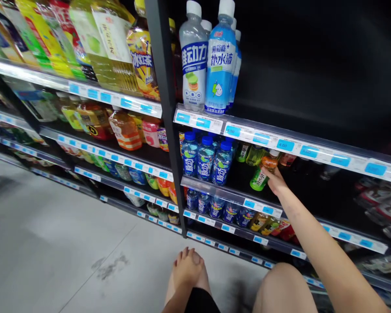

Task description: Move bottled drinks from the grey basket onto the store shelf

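Note:
In the head view, my right hand [275, 179] reaches into the middle shelf on the right. Its fingers are closed around the upper part of a drink bottle [259, 178] with a green label, an amber neck and a white cap. The bottle leans, its cap tipped to the right and its base towards the left. Part of it is hidden by my fingers. My left hand [187, 267] lies over my left knee with its fingers stretched out, holding nothing. Left of the held bottle stand other bottles, including a yellow-green one [254, 155].
Blue-capped bottles [206, 158] stand in rows left of my right hand. Above it runs a shelf edge [285, 144] with price tags, carrying tall white-capped bottles [219, 65]. A black upright [166, 87] divides this rack from the left shelves. Grey floor [68, 243] lies below.

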Demonstrator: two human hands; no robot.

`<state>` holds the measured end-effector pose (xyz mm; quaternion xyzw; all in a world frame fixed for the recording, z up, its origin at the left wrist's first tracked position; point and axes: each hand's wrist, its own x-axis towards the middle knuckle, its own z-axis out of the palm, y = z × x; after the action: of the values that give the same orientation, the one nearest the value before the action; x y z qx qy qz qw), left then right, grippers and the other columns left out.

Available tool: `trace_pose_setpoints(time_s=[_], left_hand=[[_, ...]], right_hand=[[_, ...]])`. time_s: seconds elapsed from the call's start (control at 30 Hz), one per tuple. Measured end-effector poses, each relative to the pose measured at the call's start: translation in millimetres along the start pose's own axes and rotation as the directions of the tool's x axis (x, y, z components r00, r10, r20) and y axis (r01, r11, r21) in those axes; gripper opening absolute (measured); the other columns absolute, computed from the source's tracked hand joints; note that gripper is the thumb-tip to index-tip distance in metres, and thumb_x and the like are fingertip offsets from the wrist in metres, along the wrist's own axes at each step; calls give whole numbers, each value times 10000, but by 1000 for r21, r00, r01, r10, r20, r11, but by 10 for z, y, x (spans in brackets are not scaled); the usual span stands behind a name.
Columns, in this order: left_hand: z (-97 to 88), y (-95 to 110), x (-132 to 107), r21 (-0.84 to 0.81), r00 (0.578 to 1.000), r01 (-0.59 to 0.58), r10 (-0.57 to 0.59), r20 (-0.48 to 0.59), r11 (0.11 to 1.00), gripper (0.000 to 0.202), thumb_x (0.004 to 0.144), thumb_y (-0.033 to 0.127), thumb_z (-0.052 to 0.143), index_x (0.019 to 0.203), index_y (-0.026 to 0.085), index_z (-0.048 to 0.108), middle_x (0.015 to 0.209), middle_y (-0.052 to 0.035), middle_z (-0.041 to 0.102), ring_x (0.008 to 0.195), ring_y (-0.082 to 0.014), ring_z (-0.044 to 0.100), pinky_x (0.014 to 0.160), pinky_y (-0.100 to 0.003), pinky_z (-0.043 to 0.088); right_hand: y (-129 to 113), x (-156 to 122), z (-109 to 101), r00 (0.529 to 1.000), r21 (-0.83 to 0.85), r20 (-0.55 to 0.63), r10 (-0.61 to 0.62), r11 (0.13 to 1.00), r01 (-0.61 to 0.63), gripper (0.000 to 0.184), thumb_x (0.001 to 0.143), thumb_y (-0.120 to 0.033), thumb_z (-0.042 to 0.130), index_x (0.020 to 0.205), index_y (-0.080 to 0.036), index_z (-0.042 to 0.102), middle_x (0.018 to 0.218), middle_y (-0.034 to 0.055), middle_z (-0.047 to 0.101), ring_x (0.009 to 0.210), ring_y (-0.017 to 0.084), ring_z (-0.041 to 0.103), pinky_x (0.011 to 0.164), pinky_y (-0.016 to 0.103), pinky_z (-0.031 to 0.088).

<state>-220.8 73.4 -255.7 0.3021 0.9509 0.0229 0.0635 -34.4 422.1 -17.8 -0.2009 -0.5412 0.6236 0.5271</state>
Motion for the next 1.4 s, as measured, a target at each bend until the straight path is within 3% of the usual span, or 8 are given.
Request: trace_pose_setpoints(time_s=[0.2, 0.37, 0.47, 0.67, 0.8, 1.03, 1.23, 1.4], left_hand=[[-17, 15, -4, 6, 1000, 19, -19, -7, 1000, 591, 923, 407, 528, 1491, 250, 577, 1613, -62, 428, 1479, -272, 359, 1171, -425, 299], [-19, -59, -9, 7, 1000, 14, -14, 18, 1000, 604, 940, 421, 506, 1518, 252, 548, 1634, -61, 395, 1503, -275, 326, 1181, -432, 296], [-42, -73, -19, 19, 999, 31, -31, 25, 999, 602, 944, 420, 498, 1519, 250, 549, 1638, -58, 390, 1507, -276, 321, 1183, -429, 294], [-61, -9, -40, 37, 999, 43, -44, 27, 998, 604, 936, 407, 504, 1518, 252, 555, 1633, -43, 402, 1501, -274, 333, 1189, -428, 285], [-30, 12, -20, 24, 999, 34, -35, 28, 999, 614, 929, 412, 518, 1517, 242, 559, 1634, -51, 399, 1506, -278, 326, 1195, -430, 281], [30, -16, 24, 14, 999, 37, -37, -8, 999, 591, 918, 366, 535, 1491, 232, 587, 1603, -49, 447, 1490, -274, 349, 1187, -433, 286], [-48, -27, -7, 24, 999, 49, -49, -2, 999, 578, 927, 373, 528, 1489, 248, 585, 1606, -34, 443, 1488, -252, 351, 1187, -415, 288], [-55, -59, -23, 24, 998, 61, -61, 13, 998, 580, 940, 391, 517, 1500, 252, 574, 1617, -27, 426, 1501, -247, 337, 1193, -417, 288]], right_hand=[[168, 452, 257, 996, -326, -4, -87, 942, 81, 1107, 552, -677, 798, 1450, -192, 369, 1454, 78, 485, 1241, 54, 545, 1158, 195, 456], [261, 489, 373, 955, -690, -280, 94, 672, -269, 997, 637, -569, 807, 1416, -99, 399, 1394, 152, 512, 1272, 177, 550, 1203, 324, 448], [345, 406, 415, 968, -737, -219, 122, 629, -246, 749, 795, -494, 698, 1415, -156, 446, 1315, 114, 582, 1219, 179, 598, 1169, 356, 473], [552, 307, 526, 990, -847, -56, 126, 519, -114, 762, 945, -437, 500, 1628, -270, 207, 1470, 104, 480, 1407, 203, 515, 1278, 414, 390], [543, 410, 598, 988, -890, -55, 142, 441, -113, 687, 951, -521, 476, 1562, -230, 359, 1382, 138, 541, 1382, 259, 529, 1259, 522, 355], [600, 525, 645, 993, -910, -88, 80, 399, -113, 643, 894, -635, 541, 1433, -287, 507, 1402, 77, 533, 1437, 226, 441, 1250, 491, 357], [718, 516, 610, 996, -894, -89, -11, 441, -75, 650, 820, -717, 590, 1180, -179, 640, 1330, 59, 567, 1331, 183, 464, 1193, 378, 377], [686, 476, 585, 992, -887, 126, 3, 449, 111, 475, 859, -632, 592, 1031, -215, 739, 1091, 17, 629, 1086, 49, 482, 1012, 169, 338]])
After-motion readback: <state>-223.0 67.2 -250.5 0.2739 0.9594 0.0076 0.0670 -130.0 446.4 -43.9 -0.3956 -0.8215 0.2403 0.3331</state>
